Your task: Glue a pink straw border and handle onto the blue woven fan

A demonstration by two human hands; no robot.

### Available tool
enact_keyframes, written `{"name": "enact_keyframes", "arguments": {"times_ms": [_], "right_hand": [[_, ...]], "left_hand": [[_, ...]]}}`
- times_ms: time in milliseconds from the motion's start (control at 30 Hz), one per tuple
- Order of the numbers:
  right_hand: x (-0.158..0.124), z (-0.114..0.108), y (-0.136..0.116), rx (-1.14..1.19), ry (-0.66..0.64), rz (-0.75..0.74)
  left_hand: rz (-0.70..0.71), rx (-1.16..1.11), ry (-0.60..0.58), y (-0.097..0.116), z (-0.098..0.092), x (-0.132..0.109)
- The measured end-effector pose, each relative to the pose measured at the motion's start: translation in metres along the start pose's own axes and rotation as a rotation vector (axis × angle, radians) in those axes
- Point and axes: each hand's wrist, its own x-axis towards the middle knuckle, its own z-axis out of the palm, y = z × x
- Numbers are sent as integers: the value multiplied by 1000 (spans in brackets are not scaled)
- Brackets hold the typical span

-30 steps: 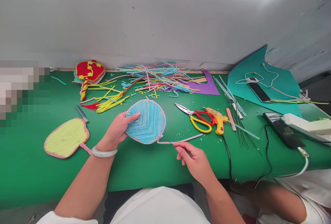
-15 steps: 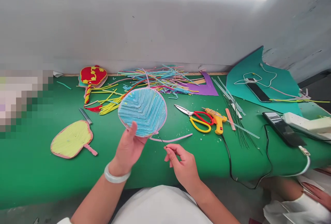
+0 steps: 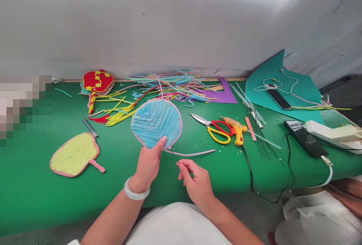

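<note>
A round blue disc (image 3: 155,122) with a pink rim is gripped at its lower edge by my left hand (image 3: 149,164), thumb on its face. From the disc's bottom edge a loose pink pipe cleaner (image 3: 195,154) stretches to the right. My right hand (image 3: 195,179), just below that strip, pinches the tip of a thin dark wire (image 3: 178,162); most of the wire is hard to see. Scissors (image 3: 212,128) with red and yellow handles lie right of the disc, beside a yellow glue gun (image 3: 238,133).
At the back lies a pile of coloured pipe cleaners (image 3: 175,84). Yellow (image 3: 75,154) and red (image 3: 97,81) fan shapes rest at left. Phones (image 3: 305,139), a power strip (image 3: 333,133), green wires (image 3: 261,143) and a cord (image 3: 251,177) are at right. Another person sits lower right.
My left thumb has shifted right along the disc's lower edge, and the disc has turned slightly. The dark wire between my right hand and the disc shows less. The view has shifted slightly.
</note>
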Motion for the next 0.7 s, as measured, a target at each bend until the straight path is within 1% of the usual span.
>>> {"name": "enact_keyframes", "arguments": {"times_ms": [167,367,500,600,667,700], "right_hand": [[1,3,0,-15,-28,6],[7,0,2,-42,13,-39],[10,-3,2,-51,36,-70],[11,-8,1,-3,-14,-48],[14,-12,1,92,-77,-27],[16,-15,2,152,-81,-17]], "left_hand": [[0,-5,10,1,-3,0],[-21,8,7,-2,-6,3],[-28,100,-24,-6,-12,5],[-52,98,-16,-5,-14,5],[-68,32,-7,-3,-13,5],[-79,-8,-5,-2,-13,5]]}}
